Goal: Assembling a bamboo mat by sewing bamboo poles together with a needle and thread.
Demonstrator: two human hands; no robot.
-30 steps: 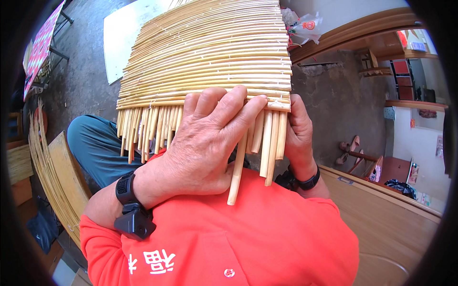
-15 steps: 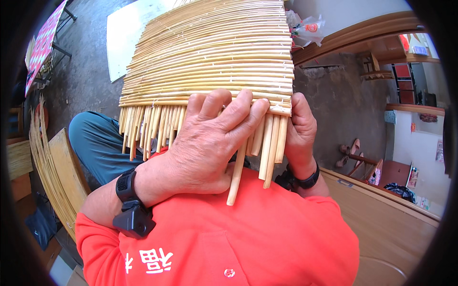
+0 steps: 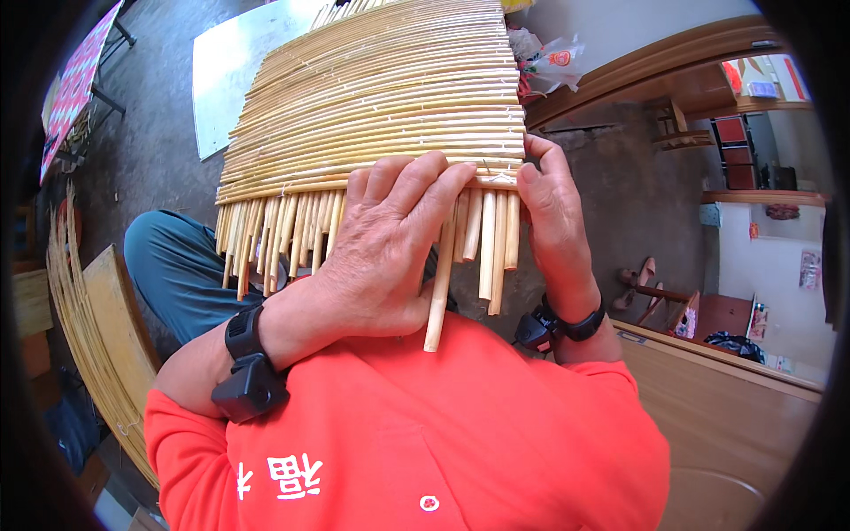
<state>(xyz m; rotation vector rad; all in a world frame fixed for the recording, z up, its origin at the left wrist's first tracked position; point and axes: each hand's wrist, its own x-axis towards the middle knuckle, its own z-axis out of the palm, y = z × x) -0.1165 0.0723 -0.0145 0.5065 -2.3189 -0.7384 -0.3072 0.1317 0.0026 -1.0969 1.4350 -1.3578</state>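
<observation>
"Main object, quick?"

"A slatted mat (image 3: 372,106), out in front of the torso, near edge toward the red shirt (image 3: 354,434). Thin straw-coloured slats side by side, smooth, slightly glossy, rows of short pale stitches across them."

"And the bits poking out?"

"Rod ends (image 3: 487,257). Round, pale, cut to uneven lengths, sticking out under the near edge toward the wearer. The longest is by the left hand (image 3: 385,234)."

"What's hidden?"

"Mat's far end is cut off by the top of the frame. Can't see how the rods run underneath. Some rods are covered by the left hand, and its thumb is mostly out of sight. A clear plastic bag (image 3: 558,66) is partly behind the mat's right side. White board (image 3: 217,88) beyond the mat, also partly covered."

"Pose?"

"Left forearm comes in from lower left, black wrist strap (image 3: 241,332) on it, back of the hand up, laid across the rods. Fingers are half bent, close together, tips on the near edge. Can't tell if it pinches from below. Right hand (image 3: 560,217) stands at the mat's right near corner, wrist low, thumb and forefinger up and a little apart, by the edge. Other fingers unclear; can't tell whether it has hold of anything."
</observation>
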